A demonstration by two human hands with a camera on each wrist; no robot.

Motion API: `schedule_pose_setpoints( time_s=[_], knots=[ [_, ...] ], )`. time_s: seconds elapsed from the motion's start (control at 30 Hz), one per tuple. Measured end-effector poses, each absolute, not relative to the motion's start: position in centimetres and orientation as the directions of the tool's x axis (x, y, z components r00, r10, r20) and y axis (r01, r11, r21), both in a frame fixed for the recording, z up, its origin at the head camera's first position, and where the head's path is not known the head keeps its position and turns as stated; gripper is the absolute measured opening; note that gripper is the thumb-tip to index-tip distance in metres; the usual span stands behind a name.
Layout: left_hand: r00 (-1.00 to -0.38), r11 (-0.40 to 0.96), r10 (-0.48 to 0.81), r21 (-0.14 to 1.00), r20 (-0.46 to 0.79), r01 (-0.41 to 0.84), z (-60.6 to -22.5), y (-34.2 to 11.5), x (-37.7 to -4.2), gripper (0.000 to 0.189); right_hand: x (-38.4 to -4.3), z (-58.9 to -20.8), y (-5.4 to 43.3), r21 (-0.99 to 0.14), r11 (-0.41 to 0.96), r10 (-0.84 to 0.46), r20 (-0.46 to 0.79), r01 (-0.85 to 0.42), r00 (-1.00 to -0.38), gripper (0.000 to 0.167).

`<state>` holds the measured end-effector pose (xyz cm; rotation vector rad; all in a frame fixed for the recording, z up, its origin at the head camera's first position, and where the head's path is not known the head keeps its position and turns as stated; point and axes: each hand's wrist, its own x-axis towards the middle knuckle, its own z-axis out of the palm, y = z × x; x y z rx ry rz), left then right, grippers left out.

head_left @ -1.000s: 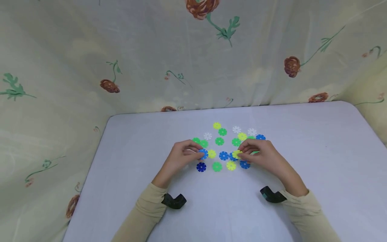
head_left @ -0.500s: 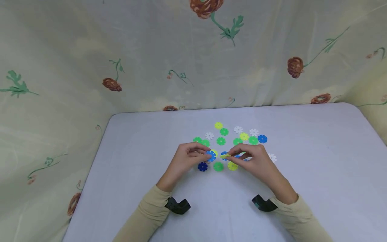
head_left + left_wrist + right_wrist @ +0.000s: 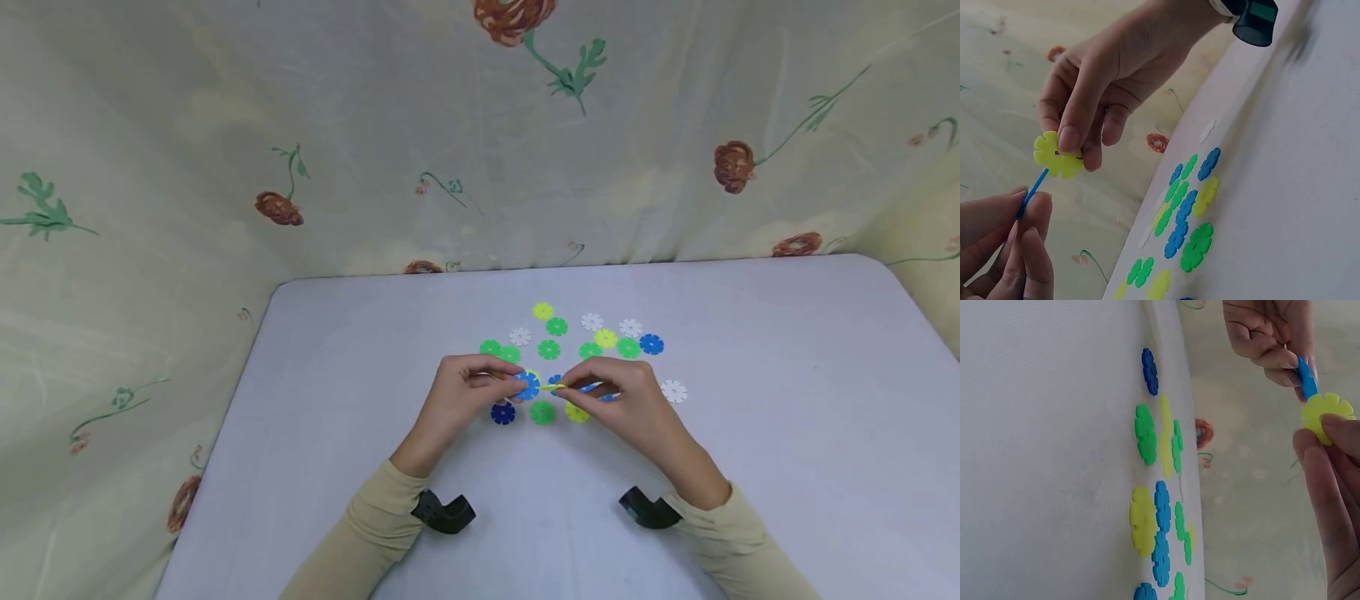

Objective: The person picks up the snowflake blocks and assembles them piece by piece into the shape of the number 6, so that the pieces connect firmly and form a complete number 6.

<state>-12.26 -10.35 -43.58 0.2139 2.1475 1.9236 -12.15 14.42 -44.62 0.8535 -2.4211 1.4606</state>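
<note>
Between thumb and fingers, my left hand (image 3: 474, 393) pinches a blue notched plastic disc (image 3: 528, 385), flower-shaped. My right hand (image 3: 624, 392) pinches a yellow notched disc (image 3: 1054, 153) of the same kind, turned edge-on in the head view. Both are held above the table. In the left wrist view the blue disc (image 3: 1035, 190) is edge-on and its rim meets the yellow disc's rim, roughly at right angles. The right wrist view also has the yellow disc (image 3: 1322, 409) against the blue one (image 3: 1307, 378); whether their notches interlock I cannot tell.
More discs lie flat on the white table (image 3: 337, 350): a dark blue disc (image 3: 503, 412), a green disc (image 3: 542, 412), a white disc (image 3: 673, 391), a blue disc (image 3: 652, 344) and several others behind the hands. A floral curtain (image 3: 360, 167) hangs at the table's far edge.
Both hands have come together over the middle of the discs, the right moving left and the left slightly right. The yellow disc has turned from face-up to edge-on and now meets the blue one.
</note>
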Motion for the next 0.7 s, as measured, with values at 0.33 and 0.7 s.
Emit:
schedule_pose_setpoints(
  time_s=[0.33,0.7],
  knots=[
    [-0.968,0.102,0.238,0.993,-0.074,-0.051,-43.48,-10.18,-12.2,0.017,-11.82,-44.57,13.91,-0.715,0.339,-0.351,0.506,-0.611,-0.788,0.025],
    [-0.966,0.088,0.252,0.995,-0.064,-0.043,-43.54,-10.17,-11.99,0.017,-11.85,-44.89,13.66,-0.693,0.324,-0.35,0.544,-0.644,-0.763,0.029]
  ],
)
